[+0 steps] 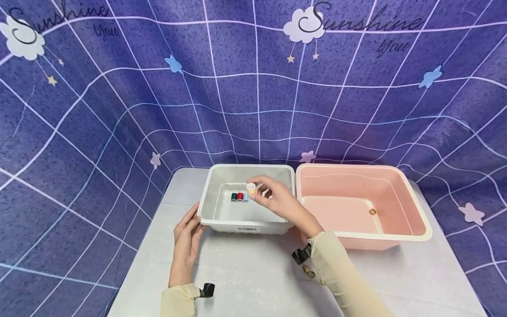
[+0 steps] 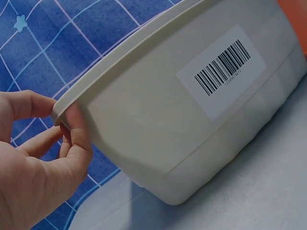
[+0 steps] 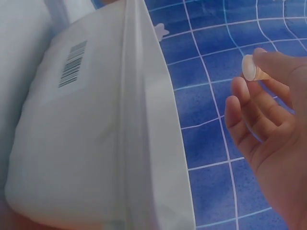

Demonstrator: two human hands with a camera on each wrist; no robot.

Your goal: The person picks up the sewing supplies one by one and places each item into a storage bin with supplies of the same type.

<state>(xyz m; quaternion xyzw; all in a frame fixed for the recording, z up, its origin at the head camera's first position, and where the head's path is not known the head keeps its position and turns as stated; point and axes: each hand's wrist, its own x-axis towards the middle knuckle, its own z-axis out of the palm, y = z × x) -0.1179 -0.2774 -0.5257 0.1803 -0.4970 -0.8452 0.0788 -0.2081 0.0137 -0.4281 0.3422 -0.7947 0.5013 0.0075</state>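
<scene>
Right hand [image 1: 276,197] pinches a thread spool [image 1: 251,188], apparently pale yellow; left hand [image 1: 188,235] grips the white bin [image 1: 245,223] at eight o'clock; three spools [image 1: 240,197] inside.

A purple-blue fabric backdrop [image 1: 273,94] rises behind and along both sides of a pale grey bench [image 1: 245,273]. It is printed with a wavy grid of white and light blue lines. Near the top, white clouds [image 1: 303,25] dangle small yellow stars [image 1: 52,80] beside dark script [image 1: 374,24] reading "Sunshine You". Below are two light blue stars [image 1: 173,64]; lower still, three pinkish stars [image 1: 471,214].
</scene>
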